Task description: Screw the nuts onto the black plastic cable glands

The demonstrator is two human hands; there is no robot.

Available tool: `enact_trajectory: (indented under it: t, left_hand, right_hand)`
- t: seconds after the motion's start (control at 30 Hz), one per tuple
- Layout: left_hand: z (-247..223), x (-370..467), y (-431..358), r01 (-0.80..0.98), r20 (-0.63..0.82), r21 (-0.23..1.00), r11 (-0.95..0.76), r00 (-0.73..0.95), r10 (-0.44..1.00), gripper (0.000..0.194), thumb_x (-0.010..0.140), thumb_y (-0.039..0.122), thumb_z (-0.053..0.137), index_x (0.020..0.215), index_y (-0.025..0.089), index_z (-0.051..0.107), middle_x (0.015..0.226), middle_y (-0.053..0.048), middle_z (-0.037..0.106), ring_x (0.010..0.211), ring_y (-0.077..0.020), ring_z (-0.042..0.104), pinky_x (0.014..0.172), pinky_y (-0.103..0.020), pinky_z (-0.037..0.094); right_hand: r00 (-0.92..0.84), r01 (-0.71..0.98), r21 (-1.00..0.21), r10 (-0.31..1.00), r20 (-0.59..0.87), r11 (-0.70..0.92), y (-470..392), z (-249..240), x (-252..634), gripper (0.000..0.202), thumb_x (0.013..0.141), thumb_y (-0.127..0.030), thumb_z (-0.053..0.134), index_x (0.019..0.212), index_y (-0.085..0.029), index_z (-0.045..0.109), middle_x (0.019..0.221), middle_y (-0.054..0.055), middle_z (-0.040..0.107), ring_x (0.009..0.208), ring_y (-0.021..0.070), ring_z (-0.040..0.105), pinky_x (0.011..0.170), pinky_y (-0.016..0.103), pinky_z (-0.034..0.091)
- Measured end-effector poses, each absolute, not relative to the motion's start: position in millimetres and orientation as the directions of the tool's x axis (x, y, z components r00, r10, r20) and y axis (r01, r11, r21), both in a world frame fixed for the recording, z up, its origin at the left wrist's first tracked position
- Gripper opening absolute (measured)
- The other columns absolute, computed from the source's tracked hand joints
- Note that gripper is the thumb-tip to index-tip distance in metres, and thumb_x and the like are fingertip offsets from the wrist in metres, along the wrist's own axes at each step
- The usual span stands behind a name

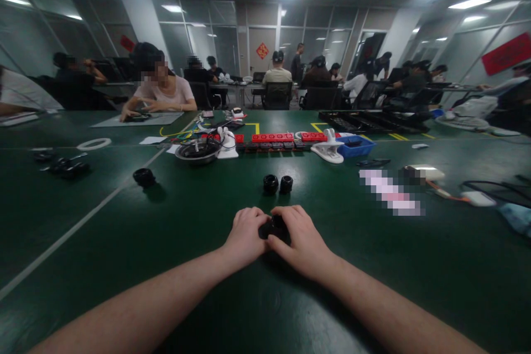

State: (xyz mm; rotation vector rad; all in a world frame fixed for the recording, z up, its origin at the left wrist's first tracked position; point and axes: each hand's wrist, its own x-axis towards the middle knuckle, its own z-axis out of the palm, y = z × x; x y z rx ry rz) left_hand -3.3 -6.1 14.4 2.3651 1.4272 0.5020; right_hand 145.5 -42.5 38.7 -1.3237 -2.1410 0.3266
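Both hands meet low over the green table around a black rounded fitting [274, 229]. My left hand [246, 232] has its fingers curled against the fitting's left side. From the right, my right hand [302, 238] wraps it with thumb and fingers. Much of the fitting is hidden, so its exact kind cannot be made out. Just beyond the hands, two black hollow cylindrical fittings stand side by side, a left one [271, 184] and a smaller-looking right one [286, 184]. A third black fitting [144, 177] sits farther left, beside a pale line on the table.
Red power strips [272, 138] run across the table ahead. Near them are a round tray of cables [198, 149], a white clip-on stand [329, 147] and a blue bin [355, 146]. Black parts [66, 167] lie at left. Opposite, a person [160, 88] works at a grey mat [166, 118].
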Motion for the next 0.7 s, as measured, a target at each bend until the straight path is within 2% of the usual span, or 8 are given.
enact_trajectory:
  t: [0.13, 0.33, 0.5, 0.7]
  left_hand:
    - [15.5, -3.4, -6.4, 0.78, 0.099, 0.453, -0.432, 0.437, 0.894, 0.02, 0.063, 0.026, 0.057, 0.083, 0.021, 0.06, 0.088, -0.002, 0.052, 0.089, -0.0215, 0.045, 0.084, -0.037, 0.034]
    - [15.7, -4.0, -5.4, 0.787, 0.071, 0.451, -0.42, 0.438, 0.896, 0.026, 0.067, 0.035, 0.058, 0.09, 0.023, 0.059, 0.091, -0.003, 0.051, 0.091, -0.0216, 0.044, 0.085, -0.037, 0.032]
    - [15.0, -3.8, -4.7, 0.788, 0.06, 0.455, -0.415, 0.437, 0.897, 0.029, 0.067, 0.044, 0.057, 0.085, 0.022, 0.06, 0.092, -0.003, 0.051, 0.092, -0.022, 0.044, 0.086, -0.037, 0.031]
    - [13.1, -2.7, -4.1, 0.787, 0.089, 0.449, -0.423, 0.431, 0.898, 0.031, 0.065, 0.048, 0.058, 0.08, 0.02, 0.06, 0.089, -0.003, 0.051, 0.089, -0.0212, 0.044, 0.083, -0.036, 0.033]
  right_hand:
    - [-0.352, 0.711, -0.496, 0.862, 0.363, 0.499, -41.9, 38.9, 144.7, 0.035, 0.069, -0.026, 0.056, 0.102, -0.017, 0.047, 0.099, 0.006, 0.054, 0.093, 0.0207, 0.044, 0.082, 0.037, 0.037]
    - [-0.406, 0.685, -0.489, 0.84, 0.359, 0.54, -41.1, 41.7, 144.7, 0.035, 0.07, -0.029, 0.056, 0.102, -0.018, 0.048, 0.098, 0.007, 0.054, 0.096, 0.0224, 0.043, 0.083, 0.039, 0.035]
    - [-0.451, 0.669, -0.455, 0.808, 0.379, 0.587, -40.0, 43.0, 146.5, 0.034, 0.071, -0.032, 0.057, 0.101, -0.018, 0.049, 0.098, 0.007, 0.055, 0.097, 0.0232, 0.041, 0.085, 0.039, 0.033]
    - [-0.488, 0.658, -0.43, 0.785, 0.381, 0.618, -39.3, 43.7, 147.0, 0.033, 0.071, -0.032, 0.057, 0.1, -0.018, 0.05, 0.098, 0.006, 0.055, 0.094, 0.022, 0.042, 0.085, 0.038, 0.034]
